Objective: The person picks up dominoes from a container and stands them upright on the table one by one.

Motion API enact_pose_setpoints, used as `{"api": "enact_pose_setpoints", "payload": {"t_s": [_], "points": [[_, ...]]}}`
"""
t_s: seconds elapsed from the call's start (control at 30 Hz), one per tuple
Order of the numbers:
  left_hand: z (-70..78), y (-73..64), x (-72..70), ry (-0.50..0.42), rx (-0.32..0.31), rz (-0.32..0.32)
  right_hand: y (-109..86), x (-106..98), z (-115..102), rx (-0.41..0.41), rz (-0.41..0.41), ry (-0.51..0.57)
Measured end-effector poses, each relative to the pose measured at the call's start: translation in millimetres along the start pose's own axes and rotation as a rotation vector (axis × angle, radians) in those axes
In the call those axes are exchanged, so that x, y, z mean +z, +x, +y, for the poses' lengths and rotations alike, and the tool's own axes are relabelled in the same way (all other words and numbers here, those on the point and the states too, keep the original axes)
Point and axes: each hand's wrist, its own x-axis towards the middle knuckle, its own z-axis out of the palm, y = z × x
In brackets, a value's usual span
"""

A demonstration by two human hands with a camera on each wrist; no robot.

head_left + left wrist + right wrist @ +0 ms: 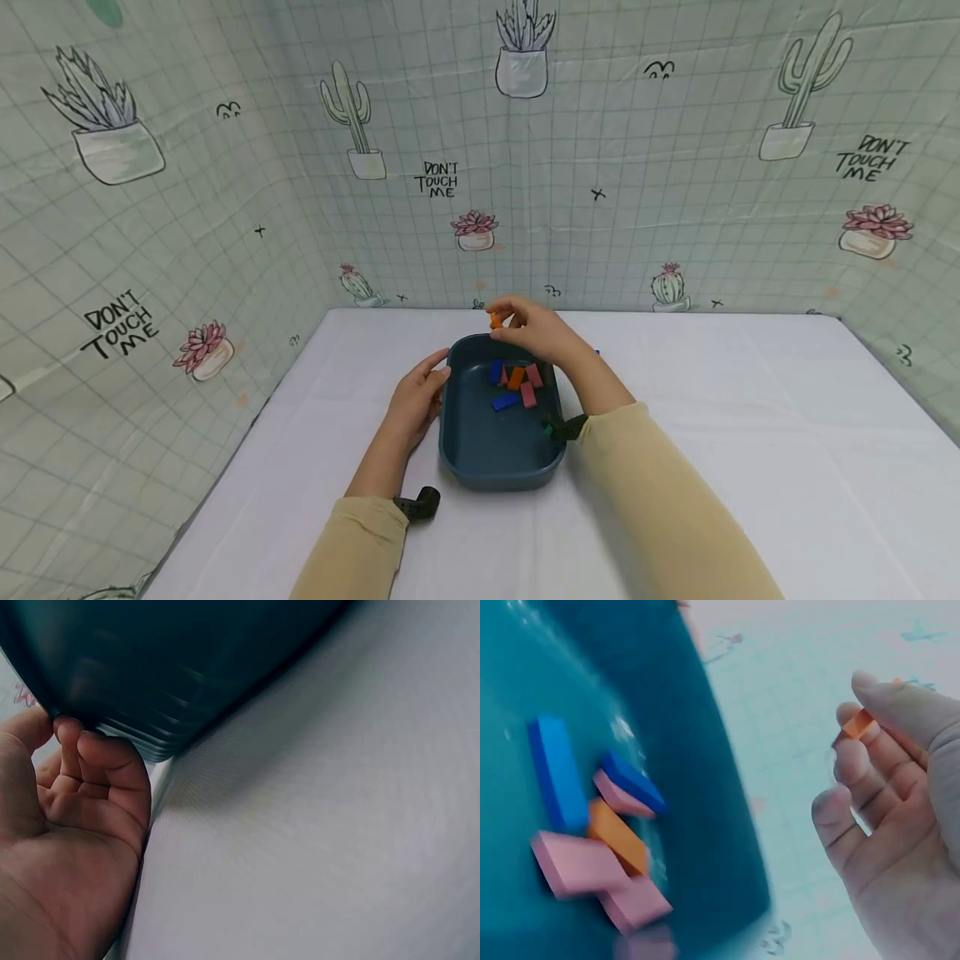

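A dark teal plastic bin [480,446] stands on the white table, with several blue, orange and pink blocks in its far half. My left hand [414,402] grips the bin's left rim; in the left wrist view the thumb and curled fingers [112,754] meet at its edge. Above the far end of the bin, my right hand [536,327] pinches a small orange block [859,724] between thumb and fingers, which hide part of it. A pink block [581,862], a blue block [557,772] and another orange block [619,838] lie in the bin.
A bit of something blue [597,352] shows on the table behind my right wrist. The white tablecloth [750,433] reaches to a hanging cloth [622,242] printed with cacti at the back and sides. Black wrist mounts [422,504] sit on both sleeves.
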Motion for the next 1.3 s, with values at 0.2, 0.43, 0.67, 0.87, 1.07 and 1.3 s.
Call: {"api": "enact_pose_setpoints", "payload": {"t_s": [0.2, 0.43, 0.67, 0.87, 1.07, 1.3], "points": [[2.0, -0.1, -0.9, -0.002, 0.004, -0.020, -24.2, -34.0, 9.3, 0.032, 0.047, 0.005], [2.4, 0.8, -0.1, -0.006, -0.019, -0.005, -57.8, -65.8, 41.8, 0.132, 0.139, 0.006], [2.6, 0.3, -0.4, -0.025, -0.035, -0.005, -80.1, -77.5, 79.2, 0.218, 0.189, -0.043], [2.3, 1.1, 0.6, -0.048, -0.048, -0.009, -87.9, -75.7, 101.0, 0.244, 0.184, -0.055], [1.8, 0.5, -0.8, -0.041, -0.052, 0.003, -86.2, -69.7, 117.5, 0.242, 0.131, -0.084], [2.1, 1.7, 0.1, -0.044, -0.052, -0.006, -87.8, -64.0, 130.2, 0.272, 0.119, -0.119]]}}
